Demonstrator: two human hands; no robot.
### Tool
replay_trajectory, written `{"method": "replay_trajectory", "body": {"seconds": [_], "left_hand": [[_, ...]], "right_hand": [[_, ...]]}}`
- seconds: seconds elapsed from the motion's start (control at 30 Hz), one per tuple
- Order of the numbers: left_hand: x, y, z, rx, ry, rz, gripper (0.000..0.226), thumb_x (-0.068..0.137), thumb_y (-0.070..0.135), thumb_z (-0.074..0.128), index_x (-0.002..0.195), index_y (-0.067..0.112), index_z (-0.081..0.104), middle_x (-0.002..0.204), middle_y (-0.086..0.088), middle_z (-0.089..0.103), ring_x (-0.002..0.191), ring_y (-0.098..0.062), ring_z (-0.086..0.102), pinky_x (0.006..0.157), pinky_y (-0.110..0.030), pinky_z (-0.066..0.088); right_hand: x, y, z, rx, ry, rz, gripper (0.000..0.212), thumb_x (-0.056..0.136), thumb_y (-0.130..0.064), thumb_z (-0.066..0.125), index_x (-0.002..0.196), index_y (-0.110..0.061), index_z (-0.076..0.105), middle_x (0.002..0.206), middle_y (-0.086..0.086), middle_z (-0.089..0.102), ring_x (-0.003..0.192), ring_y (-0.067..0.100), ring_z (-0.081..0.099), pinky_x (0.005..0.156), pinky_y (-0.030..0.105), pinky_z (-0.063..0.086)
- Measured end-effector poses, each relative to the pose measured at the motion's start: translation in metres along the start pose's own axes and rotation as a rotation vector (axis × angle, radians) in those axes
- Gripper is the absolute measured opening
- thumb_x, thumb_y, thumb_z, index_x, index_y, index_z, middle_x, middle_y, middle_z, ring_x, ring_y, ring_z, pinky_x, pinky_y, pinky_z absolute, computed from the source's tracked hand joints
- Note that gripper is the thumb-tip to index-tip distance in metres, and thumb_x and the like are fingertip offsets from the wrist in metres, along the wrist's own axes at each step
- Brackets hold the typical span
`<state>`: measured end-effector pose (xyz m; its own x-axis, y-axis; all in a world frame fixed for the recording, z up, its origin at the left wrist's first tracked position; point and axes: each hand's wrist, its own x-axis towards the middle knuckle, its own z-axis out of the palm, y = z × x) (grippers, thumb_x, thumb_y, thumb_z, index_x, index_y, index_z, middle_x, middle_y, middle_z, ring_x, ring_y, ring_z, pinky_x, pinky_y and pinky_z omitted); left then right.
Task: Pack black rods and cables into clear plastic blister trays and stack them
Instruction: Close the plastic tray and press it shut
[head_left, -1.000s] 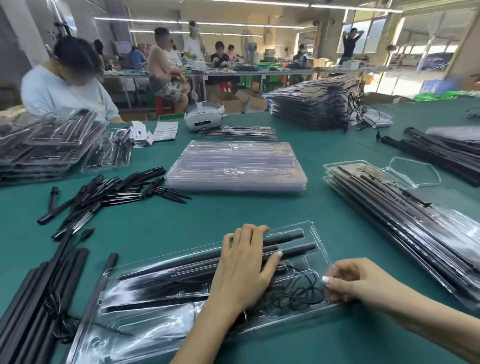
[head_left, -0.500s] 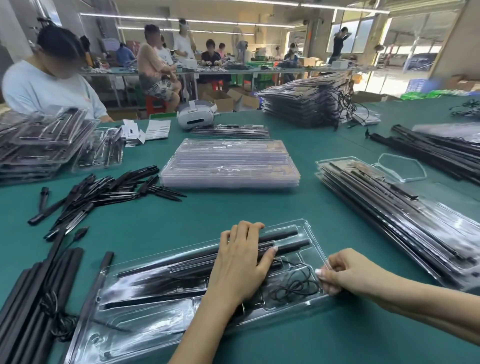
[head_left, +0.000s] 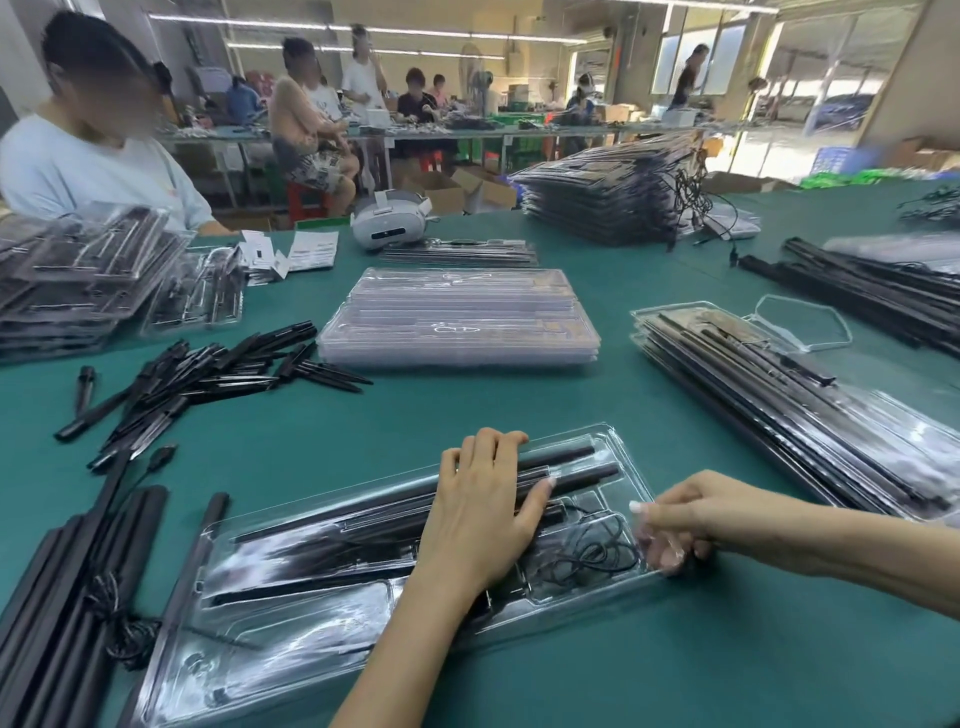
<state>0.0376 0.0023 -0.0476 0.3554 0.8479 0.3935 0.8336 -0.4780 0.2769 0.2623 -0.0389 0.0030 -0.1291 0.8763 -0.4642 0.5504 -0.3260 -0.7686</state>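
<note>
A clear plastic blister tray (head_left: 291, 623) lies slantwise on the green table in front of me. Black rods (head_left: 571, 457) fill its long slots and a coiled black cable (head_left: 597, 551) sits in its right pocket. My left hand (head_left: 483, 509) presses flat on the tray's middle with straight fingers. My right hand (head_left: 680, 525) pinches the tray's right edge with curled fingers. A stack of packed trays (head_left: 779, 410) lies to the right, and a stack of empty clear trays (head_left: 457, 317) lies straight ahead.
Loose short black rods (head_left: 208, 374) are piled at left. Long black rods with a cable (head_left: 67, 587) lie at the near left edge. More packed stacks (head_left: 78, 275) (head_left: 608, 192) stand at far left and far back. A white headset (head_left: 389, 223) sits behind. A person (head_left: 93, 156) sits across the table.
Both hands stay on the tray in the same spots. The view has shifted slightly; my right hand's fingers have curled a little tighter on the tray's right edge.
</note>
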Motion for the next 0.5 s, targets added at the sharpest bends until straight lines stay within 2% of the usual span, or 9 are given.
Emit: {"method": "replay_trajectory", "body": {"seconds": [0.07,0.17,0.27,0.5], "left_hand": [[0.000,0.000,-0.001,-0.010,0.002,0.004,0.049,0.096,0.052,0.031,0.135,0.023,0.037,0.124,0.008,0.040,0.114,-0.010,0.036,0.101,-0.027,0.022],[-0.001,0.000,-0.003,-0.029,0.021,0.005,0.048,0.096,0.052,0.033,0.135,0.023,0.038,0.123,0.008,0.041,0.113,-0.010,0.037,0.101,-0.026,0.022],[-0.002,0.001,-0.002,-0.030,0.015,0.013,0.048,0.096,0.052,0.033,0.134,0.024,0.038,0.122,0.008,0.040,0.113,-0.010,0.037,0.101,-0.026,0.022],[-0.002,0.001,-0.001,-0.033,0.004,0.015,0.048,0.096,0.052,0.032,0.134,0.024,0.037,0.122,0.009,0.040,0.113,-0.009,0.036,0.102,-0.026,0.022]], "right_hand": [[0.003,0.000,-0.002,0.056,-0.018,0.035,0.040,0.080,-0.048,0.063,0.081,-0.009,0.068,0.071,0.009,0.071,0.053,0.009,0.059,0.047,0.014,0.033],[0.005,0.001,-0.002,0.008,-0.025,0.026,0.031,0.084,-0.041,0.065,0.070,-0.014,0.071,0.066,0.009,0.068,0.053,0.009,0.057,0.046,0.013,0.030],[0.004,0.001,-0.005,-0.033,-0.069,0.011,0.033,0.087,-0.037,0.063,0.063,-0.016,0.072,0.063,0.006,0.067,0.053,0.008,0.055,0.047,0.014,0.030],[0.003,0.010,-0.003,-0.085,-0.058,-0.058,0.031,0.091,-0.030,0.063,0.063,-0.017,0.067,0.062,-0.002,0.065,0.057,0.006,0.052,0.052,0.011,0.033]]}}
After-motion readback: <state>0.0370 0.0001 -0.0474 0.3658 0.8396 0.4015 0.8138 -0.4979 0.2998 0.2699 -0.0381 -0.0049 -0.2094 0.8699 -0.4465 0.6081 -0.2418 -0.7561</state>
